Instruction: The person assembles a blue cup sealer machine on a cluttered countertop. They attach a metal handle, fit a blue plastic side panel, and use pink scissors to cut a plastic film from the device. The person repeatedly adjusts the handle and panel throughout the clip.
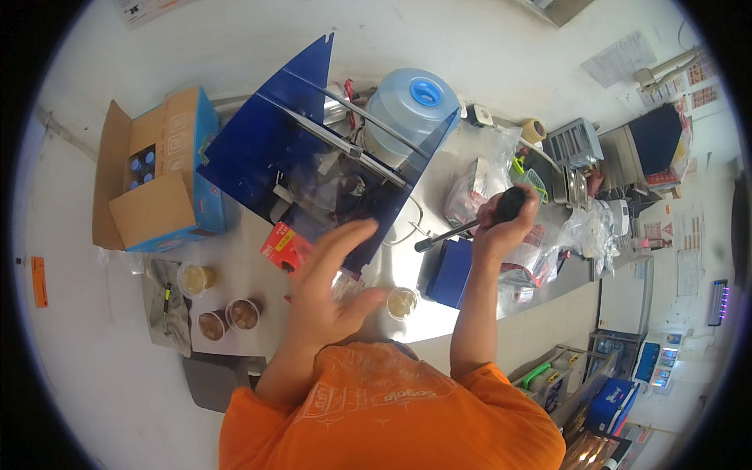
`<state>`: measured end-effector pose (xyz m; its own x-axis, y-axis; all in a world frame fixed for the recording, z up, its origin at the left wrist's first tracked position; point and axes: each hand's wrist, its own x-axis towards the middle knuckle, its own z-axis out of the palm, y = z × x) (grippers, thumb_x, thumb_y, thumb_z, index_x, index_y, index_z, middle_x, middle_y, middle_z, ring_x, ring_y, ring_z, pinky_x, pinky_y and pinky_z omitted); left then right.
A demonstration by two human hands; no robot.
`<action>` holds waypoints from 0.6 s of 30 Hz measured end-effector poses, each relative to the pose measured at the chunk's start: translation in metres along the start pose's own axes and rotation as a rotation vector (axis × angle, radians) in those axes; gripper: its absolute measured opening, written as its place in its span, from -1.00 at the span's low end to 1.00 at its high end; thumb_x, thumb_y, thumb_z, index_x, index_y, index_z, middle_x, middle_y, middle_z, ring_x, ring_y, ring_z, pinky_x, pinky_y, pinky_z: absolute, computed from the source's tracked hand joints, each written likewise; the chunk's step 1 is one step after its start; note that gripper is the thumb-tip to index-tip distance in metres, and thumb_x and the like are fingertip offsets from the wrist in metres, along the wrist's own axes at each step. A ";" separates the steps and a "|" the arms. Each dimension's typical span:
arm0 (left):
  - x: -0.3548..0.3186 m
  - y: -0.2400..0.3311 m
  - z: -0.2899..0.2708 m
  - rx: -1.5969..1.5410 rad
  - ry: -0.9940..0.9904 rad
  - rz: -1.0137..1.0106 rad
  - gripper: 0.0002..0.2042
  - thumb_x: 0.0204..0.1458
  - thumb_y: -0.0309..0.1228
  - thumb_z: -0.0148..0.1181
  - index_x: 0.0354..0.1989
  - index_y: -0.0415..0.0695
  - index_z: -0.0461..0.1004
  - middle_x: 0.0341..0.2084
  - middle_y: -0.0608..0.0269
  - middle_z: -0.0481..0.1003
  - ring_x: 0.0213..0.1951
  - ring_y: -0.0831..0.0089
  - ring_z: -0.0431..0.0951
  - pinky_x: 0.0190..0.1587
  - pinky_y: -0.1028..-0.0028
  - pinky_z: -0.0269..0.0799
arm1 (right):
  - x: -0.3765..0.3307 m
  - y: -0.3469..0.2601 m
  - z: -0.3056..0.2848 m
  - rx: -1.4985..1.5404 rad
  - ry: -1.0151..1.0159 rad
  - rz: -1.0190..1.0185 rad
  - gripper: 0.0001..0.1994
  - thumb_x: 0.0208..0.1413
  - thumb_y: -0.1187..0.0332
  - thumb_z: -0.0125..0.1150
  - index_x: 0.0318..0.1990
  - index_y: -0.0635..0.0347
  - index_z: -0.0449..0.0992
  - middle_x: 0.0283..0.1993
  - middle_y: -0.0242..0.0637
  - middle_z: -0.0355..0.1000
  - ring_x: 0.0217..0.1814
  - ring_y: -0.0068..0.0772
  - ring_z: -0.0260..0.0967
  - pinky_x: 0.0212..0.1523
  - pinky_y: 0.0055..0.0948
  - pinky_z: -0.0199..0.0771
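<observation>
My right hand is closed round the black handle of a long metal-shafted tool, whose dark tip points left toward the blue machine; its exact kind is unclear. My left hand has its fingers stretched out and thumb apart, holding nothing. Just beyond it stands an open blue metal housing with rods across its top and clear plastic inside. A red box sits against the housing, partly behind my left fingers. A blue box-like object lies on the table below the tool's shaft.
Drink cups stand near the front edge, more to the left beside a grey cloth. An open carton of bottles is at far left. A large water jug stands behind the housing. Plastic bags crowd the right side.
</observation>
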<state>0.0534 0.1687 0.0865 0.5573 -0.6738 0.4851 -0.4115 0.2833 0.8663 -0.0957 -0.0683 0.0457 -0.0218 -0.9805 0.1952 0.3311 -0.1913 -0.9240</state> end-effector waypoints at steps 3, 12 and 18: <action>-0.038 -0.002 -0.004 -0.107 0.011 0.219 -0.68 -0.01 -0.37 0.32 -0.13 -0.33 0.50 -0.15 0.02 0.54 -0.18 0.12 0.59 -0.11 0.32 0.51 | 0.031 -0.010 -0.002 0.049 0.083 0.211 -0.58 0.24 -0.12 0.00 -0.20 0.08 0.39 -0.55 -0.38 0.26 -0.68 -0.53 0.10 -0.70 -0.57 0.03; -0.060 -0.047 0.086 -0.346 -0.076 -0.497 -0.77 0.17 -0.46 0.13 -0.05 -0.30 0.40 -0.11 0.08 0.52 -0.19 0.26 0.58 -0.17 0.39 0.49 | 0.110 0.109 -0.045 -0.239 0.016 0.822 -0.43 0.20 -0.33 -0.08 -0.34 0.07 0.31 -0.51 -0.30 0.19 -0.63 -0.46 0.03 -0.63 -0.46 0.01; -0.047 -0.031 0.072 -0.240 -0.544 -0.431 -0.60 0.17 -0.37 0.13 0.18 -0.12 0.32 0.04 0.06 0.45 0.01 0.26 0.51 -0.02 0.34 0.47 | 0.133 0.204 -0.033 -0.240 -0.172 0.817 -0.46 0.28 -0.21 -0.13 -0.27 0.19 0.28 -0.46 -0.22 0.17 -0.57 -0.35 0.12 -0.62 -0.38 0.11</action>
<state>-0.0119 0.1425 0.0286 0.1720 -0.9849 0.0219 -0.0329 0.0165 0.9993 -0.0624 -0.2397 -0.1277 0.2857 -0.7981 -0.5304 -0.0276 0.5464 -0.8371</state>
